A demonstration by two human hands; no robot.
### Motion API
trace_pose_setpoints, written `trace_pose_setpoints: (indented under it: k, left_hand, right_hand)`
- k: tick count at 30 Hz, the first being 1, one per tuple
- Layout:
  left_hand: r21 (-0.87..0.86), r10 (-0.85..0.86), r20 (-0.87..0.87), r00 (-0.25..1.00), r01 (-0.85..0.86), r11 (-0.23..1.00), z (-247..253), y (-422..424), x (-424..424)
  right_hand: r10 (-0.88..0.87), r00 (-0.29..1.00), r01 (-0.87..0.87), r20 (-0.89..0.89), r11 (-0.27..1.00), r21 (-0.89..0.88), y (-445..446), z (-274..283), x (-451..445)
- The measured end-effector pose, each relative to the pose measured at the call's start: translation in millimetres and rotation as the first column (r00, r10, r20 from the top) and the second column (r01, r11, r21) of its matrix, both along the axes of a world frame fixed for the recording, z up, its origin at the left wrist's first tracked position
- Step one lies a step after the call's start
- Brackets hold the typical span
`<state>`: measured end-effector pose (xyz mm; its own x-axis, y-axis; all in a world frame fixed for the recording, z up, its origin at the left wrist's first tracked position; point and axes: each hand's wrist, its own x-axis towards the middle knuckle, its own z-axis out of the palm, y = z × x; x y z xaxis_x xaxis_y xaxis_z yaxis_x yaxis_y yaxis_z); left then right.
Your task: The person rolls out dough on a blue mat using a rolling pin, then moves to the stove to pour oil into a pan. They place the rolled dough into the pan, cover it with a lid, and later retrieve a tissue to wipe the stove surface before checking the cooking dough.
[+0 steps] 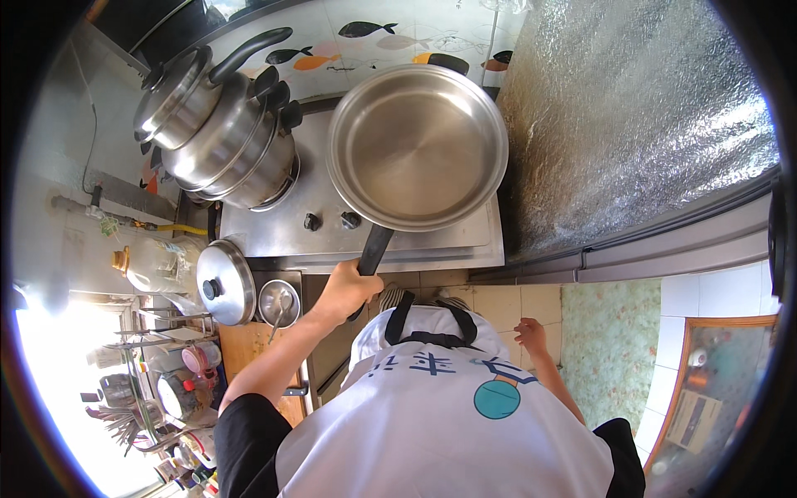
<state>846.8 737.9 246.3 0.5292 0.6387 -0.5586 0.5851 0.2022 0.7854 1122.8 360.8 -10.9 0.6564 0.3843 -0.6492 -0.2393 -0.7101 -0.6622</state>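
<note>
My left hand (350, 289) is closed around the black handle of a wide stainless steel frying pan (423, 149). The pan's inside faces up and looks bare; it covers the right part of the steel gas stove (311, 239), and whether it rests there or is lifted I cannot tell. Low on my right side, my right hand (530, 333) hangs over the floor with bent fingers and nothing in it. Stacked steel pots (224, 143) with black handles stand on the left burner. Two black knobs (331, 221) show on the stove between pots and pan.
Left of the stove are a steel lid (227, 283), a small metal bowl (279, 303) with a spoon, and a plastic jug (165, 264). A knife handle (295, 391) lies by the wooden board (240, 348). A crowded rack (140, 398) stands farther left; a foil-covered panel (622, 124) borders the right.
</note>
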Motion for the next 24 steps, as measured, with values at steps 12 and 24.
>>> trace_pose_setpoints:
  k: [12,24]
  left_hand:
    - [0.713,0.27,-0.135,0.953,-0.095,0.694,-80.7,14.2,3.3]
    - [-0.017,0.147,0.293,0.945,-0.149,0.989,-35.3,10.6,24.1]
  right_hand:
    - [-0.06,0.996,0.061,-0.06,0.998,0.012,24.5,-7.5,-22.1]
    - [-0.079,0.995,0.083,-0.06,0.994,0.069,27.3,-9.6,-10.7]
